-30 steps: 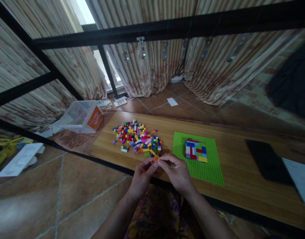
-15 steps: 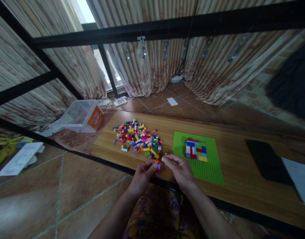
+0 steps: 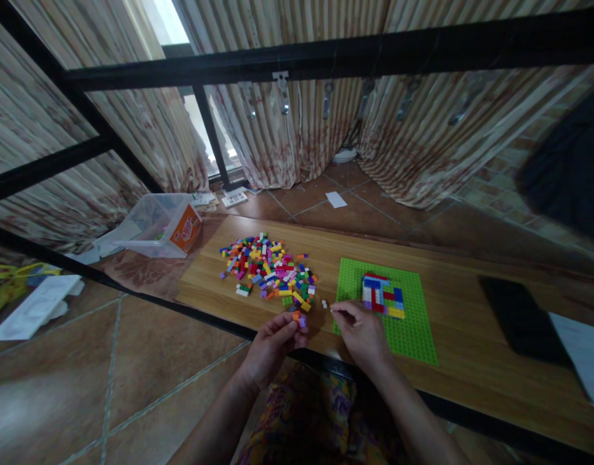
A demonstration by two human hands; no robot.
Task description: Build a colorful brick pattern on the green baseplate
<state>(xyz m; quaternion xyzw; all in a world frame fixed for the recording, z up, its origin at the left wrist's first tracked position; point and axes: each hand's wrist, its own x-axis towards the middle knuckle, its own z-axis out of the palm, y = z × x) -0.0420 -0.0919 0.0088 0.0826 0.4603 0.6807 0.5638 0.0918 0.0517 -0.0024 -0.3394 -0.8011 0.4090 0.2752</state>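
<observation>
Orange and purple toy bricks (image 3: 301,319) are pinched in the fingertips of my left hand (image 3: 273,342), just above the near edge of the table. My right hand (image 3: 364,334) is closed in a pinch over the left edge of the green baseplate (image 3: 413,336). A tiny white brick (image 3: 332,309) shows at its fingertips, mostly hidden. Just left of those fingers, a small white piece (image 3: 324,303) lies on the wood. A low block of red, blue, white and yellow bricks (image 3: 384,296) is built on the baseplate, partly behind my right hand.
A loose heap of coloured bricks (image 3: 267,265) spreads over the left half of the wooden table (image 3: 471,310). Beyond its left end stands a clear plastic box (image 3: 156,226) with an orange label. A black flat object (image 3: 522,313) and white paper (image 3: 585,352) lie at the right.
My hands have drawn apart: the right moved right toward the baseplate, the left slightly left with its orange and purple bricks. The white piece on the wood now shows more fully.
</observation>
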